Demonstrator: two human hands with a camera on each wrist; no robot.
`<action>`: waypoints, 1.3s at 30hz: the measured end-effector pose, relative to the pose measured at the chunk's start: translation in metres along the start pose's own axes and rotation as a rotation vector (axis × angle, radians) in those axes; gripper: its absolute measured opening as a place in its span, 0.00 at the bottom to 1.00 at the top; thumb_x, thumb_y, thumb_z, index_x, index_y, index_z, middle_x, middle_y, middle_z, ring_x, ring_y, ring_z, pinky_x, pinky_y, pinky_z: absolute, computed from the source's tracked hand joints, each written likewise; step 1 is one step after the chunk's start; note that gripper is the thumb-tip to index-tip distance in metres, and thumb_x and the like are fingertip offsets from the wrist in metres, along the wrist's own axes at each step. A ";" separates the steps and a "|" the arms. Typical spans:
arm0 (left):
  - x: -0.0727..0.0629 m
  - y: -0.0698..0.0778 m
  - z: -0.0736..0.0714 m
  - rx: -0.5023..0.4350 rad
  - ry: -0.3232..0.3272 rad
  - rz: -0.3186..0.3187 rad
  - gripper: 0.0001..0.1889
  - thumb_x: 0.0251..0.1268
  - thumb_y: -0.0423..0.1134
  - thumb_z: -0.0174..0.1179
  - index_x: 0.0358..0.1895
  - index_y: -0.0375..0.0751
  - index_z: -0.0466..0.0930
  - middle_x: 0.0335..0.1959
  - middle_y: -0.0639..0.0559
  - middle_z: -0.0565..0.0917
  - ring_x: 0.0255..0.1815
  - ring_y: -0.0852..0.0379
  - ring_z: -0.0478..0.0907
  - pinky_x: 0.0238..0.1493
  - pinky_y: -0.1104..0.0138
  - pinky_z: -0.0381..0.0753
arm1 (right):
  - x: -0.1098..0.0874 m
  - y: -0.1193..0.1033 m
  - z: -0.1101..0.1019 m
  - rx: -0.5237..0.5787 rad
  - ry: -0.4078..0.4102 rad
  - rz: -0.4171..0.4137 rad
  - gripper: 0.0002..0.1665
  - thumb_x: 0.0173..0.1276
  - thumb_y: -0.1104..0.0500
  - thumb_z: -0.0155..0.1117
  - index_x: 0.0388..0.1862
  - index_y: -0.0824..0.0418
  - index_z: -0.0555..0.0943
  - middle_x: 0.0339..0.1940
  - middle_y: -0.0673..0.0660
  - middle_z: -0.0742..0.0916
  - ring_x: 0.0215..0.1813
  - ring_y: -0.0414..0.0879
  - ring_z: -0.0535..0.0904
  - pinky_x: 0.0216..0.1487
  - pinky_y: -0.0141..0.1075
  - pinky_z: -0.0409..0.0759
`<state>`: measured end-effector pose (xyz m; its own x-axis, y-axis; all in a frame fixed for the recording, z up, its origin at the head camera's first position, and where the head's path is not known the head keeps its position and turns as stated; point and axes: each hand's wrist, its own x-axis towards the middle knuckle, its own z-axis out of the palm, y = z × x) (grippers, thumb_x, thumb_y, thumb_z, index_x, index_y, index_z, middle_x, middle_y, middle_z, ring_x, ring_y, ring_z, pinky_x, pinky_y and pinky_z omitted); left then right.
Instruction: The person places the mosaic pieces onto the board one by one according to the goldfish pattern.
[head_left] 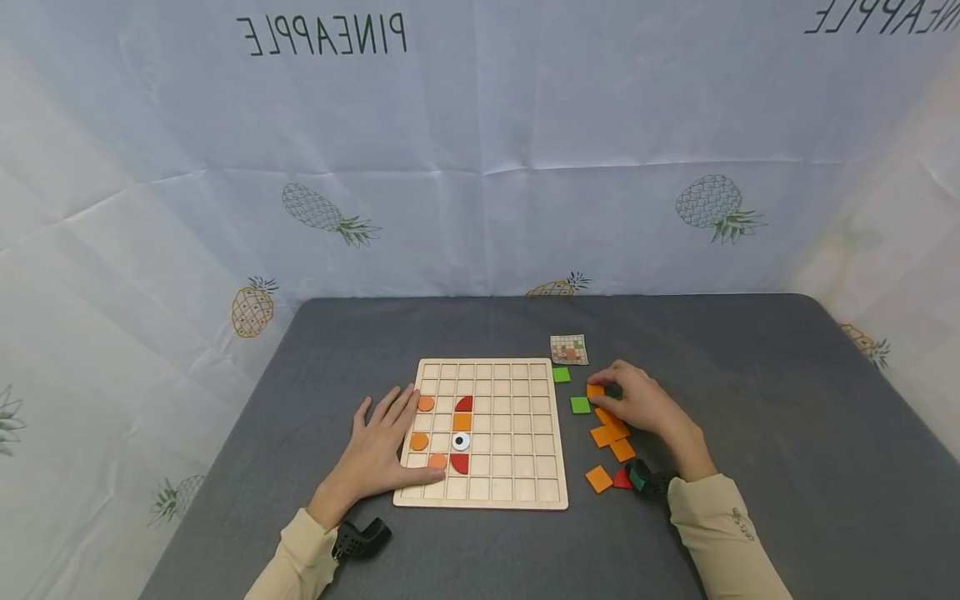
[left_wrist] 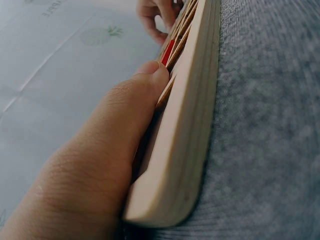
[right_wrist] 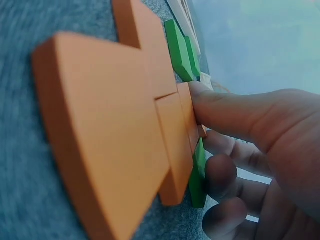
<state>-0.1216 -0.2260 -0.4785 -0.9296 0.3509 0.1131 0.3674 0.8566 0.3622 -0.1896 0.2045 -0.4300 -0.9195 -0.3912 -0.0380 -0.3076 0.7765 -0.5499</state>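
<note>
On wooden board, left hand, outspread

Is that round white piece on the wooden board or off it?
On: the round white black-dotted piece lies inside the rim of the pale wooden grid board, beside an orange square tile.

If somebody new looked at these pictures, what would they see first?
Probably the white round piece with a black dot, like an eye, on the left half of the wooden board. Then bright orange squares by the right hand, and the pineapple-printed cloth behind the table.
</note>
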 end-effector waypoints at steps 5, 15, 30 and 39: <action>0.000 0.000 0.000 -0.002 0.001 0.004 0.71 0.52 0.90 0.56 0.88 0.38 0.57 0.89 0.39 0.61 0.89 0.31 0.56 0.80 0.23 0.45 | 0.001 0.001 0.001 -0.011 0.014 -0.010 0.16 0.79 0.59 0.70 0.58 0.67 0.89 0.51 0.65 0.86 0.49 0.58 0.82 0.52 0.57 0.84; 0.000 0.000 0.000 -0.009 -0.011 -0.003 0.71 0.52 0.89 0.58 0.88 0.38 0.56 0.89 0.39 0.61 0.89 0.31 0.56 0.80 0.23 0.44 | 0.002 -0.005 0.001 -0.010 0.048 -0.012 0.17 0.79 0.59 0.69 0.59 0.67 0.89 0.52 0.65 0.86 0.50 0.57 0.82 0.50 0.55 0.85; 0.000 0.000 -0.001 -0.003 0.000 -0.002 0.71 0.52 0.90 0.56 0.87 0.37 0.57 0.89 0.38 0.62 0.88 0.31 0.57 0.80 0.24 0.45 | 0.009 -0.033 0.003 -0.002 0.076 -0.091 0.18 0.78 0.59 0.71 0.61 0.68 0.89 0.52 0.67 0.86 0.41 0.50 0.80 0.39 0.39 0.79; 0.000 0.002 -0.001 -0.008 -0.004 -0.013 0.71 0.51 0.88 0.59 0.87 0.36 0.58 0.89 0.38 0.62 0.88 0.31 0.56 0.80 0.24 0.45 | 0.019 -0.060 0.013 0.022 0.079 -0.186 0.17 0.76 0.61 0.72 0.58 0.69 0.89 0.68 0.76 0.85 0.73 0.74 0.79 0.52 0.53 0.91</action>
<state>-0.1212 -0.2247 -0.4766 -0.9340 0.3416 0.1050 0.3555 0.8579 0.3710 -0.1857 0.1437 -0.4084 -0.8641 -0.4860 0.1305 -0.4688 0.6832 -0.5599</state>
